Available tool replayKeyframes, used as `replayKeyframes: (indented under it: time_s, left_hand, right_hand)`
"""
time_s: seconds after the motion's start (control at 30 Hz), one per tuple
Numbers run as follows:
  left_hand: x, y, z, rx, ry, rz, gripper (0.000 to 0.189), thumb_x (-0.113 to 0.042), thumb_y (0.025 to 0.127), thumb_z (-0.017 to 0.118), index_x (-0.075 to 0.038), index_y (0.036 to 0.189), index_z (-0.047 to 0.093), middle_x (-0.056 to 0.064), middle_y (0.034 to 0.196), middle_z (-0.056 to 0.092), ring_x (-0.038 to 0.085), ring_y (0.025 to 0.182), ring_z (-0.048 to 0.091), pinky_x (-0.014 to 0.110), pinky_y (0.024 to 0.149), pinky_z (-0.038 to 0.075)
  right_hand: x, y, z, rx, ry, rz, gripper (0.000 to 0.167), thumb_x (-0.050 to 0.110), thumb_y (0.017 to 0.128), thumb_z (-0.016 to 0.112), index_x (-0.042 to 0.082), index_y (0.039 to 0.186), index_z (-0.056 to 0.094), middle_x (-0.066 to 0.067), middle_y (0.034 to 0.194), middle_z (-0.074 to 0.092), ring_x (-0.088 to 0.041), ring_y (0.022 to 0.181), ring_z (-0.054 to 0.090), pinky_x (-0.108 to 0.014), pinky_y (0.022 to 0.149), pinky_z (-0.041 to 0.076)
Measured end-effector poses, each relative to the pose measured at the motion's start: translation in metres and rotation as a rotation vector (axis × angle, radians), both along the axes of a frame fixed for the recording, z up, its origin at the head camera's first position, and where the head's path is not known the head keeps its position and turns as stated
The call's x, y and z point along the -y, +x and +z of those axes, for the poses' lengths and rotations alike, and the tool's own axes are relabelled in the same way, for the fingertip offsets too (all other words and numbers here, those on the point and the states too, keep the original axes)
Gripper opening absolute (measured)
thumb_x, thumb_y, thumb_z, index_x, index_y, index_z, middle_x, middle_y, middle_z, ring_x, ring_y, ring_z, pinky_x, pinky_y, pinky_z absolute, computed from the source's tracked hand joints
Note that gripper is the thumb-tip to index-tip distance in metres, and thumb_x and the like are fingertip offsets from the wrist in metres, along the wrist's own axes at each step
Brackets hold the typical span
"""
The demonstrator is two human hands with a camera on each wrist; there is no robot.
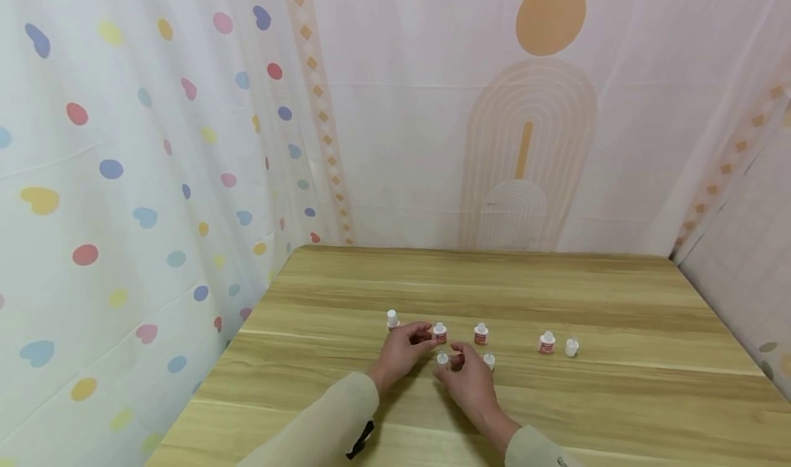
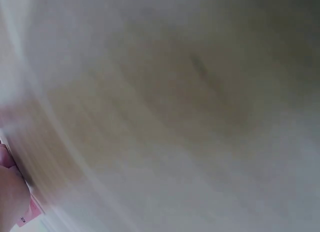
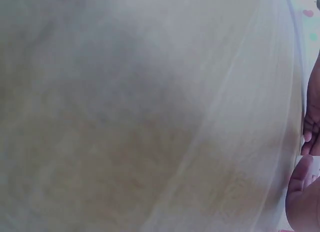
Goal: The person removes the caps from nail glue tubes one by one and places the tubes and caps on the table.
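Observation:
In the head view my left hand (image 1: 402, 351) has thumb and fingertips at the left side of a small white bottle (image 1: 440, 333) with a red label and no cap, and grips it. Just in front, my right hand (image 1: 471, 384) pinches a small white cap (image 1: 442, 359) between thumb and forefinger. Beyond my left hand stands a similar bottle (image 1: 392, 317) with its white cap on, its lower part hidden. In the left wrist view, blurred cloth covers most of the picture, with a bit of pink label (image 2: 32, 212) beside the hand. The right wrist view shows both hands only at its edge.
Another uncapped bottle (image 1: 480, 334) stands right of my hands, with a white cap (image 1: 489, 360) in front of it. Farther right are an uncapped bottle (image 1: 546, 343) and a cap (image 1: 571, 347). The wooden table (image 1: 309, 281) ends at a patterned curtain (image 1: 402, 144).

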State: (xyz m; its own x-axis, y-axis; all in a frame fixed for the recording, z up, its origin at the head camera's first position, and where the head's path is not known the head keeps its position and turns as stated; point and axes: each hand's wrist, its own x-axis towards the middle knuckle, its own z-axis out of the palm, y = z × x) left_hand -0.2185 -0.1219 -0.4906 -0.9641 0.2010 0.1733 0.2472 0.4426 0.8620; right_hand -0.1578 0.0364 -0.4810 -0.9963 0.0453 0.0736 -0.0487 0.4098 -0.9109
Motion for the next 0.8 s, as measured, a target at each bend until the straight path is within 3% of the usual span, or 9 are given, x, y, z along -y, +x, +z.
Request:
replayKeyframes:
  time_s: [0.17,0.37,0.57,0.8]
  left_hand:
    - [0.009,0.007,0.001,0.032,-0.023,0.01,0.034,-0.014,0.093,0.071,0.0,0.123,0.066,0.008,0.106,0.07,0.021,0.098,0.063,0.034,0.084,0.053]
    - [0.02,0.019,0.005,0.042,-0.035,0.024,0.032,-0.016,0.093,0.071,0.0,0.12,0.067,0.006,0.105,0.069,0.02,0.097,0.062,0.034,0.083,0.053]
    - [0.036,0.027,0.011,0.061,0.023,0.049,0.026,-0.016,0.093,0.072,0.001,0.113,0.069,0.005,0.103,0.068,0.018,0.097,0.062,0.033,0.085,0.052]
    - [0.054,0.024,0.018,0.032,0.122,0.114,0.015,-0.009,0.092,0.072,0.003,0.101,0.071,0.013,0.105,0.072,0.017,0.092,0.063,0.026,0.078,0.053]
  right_hand:
    - [0.001,0.003,0.007,-0.019,-0.04,-0.054,0.062,0.017,0.078,0.083,-0.003,0.129,0.056,-0.011,0.098,0.058,-0.017,0.073,0.053,-0.03,0.062,0.045]
    - [0.002,0.004,0.024,-0.057,-0.145,-0.083,0.062,0.025,0.081,0.083,0.002,0.132,0.055,-0.015,0.104,0.054,-0.014,0.071,0.058,-0.027,0.054,0.046]
    - [0.004,0.002,0.037,-0.102,-0.172,-0.047,0.043,0.027,0.089,0.075,0.002,0.123,0.063,-0.008,0.102,0.062,-0.015,0.079,0.056,-0.026,0.063,0.049]
    - [0.005,-0.006,0.048,-0.143,-0.214,-0.021,0.026,0.016,0.092,0.071,0.003,0.114,0.068,-0.003,0.097,0.066,-0.014,0.078,0.061,-0.024,0.064,0.05]
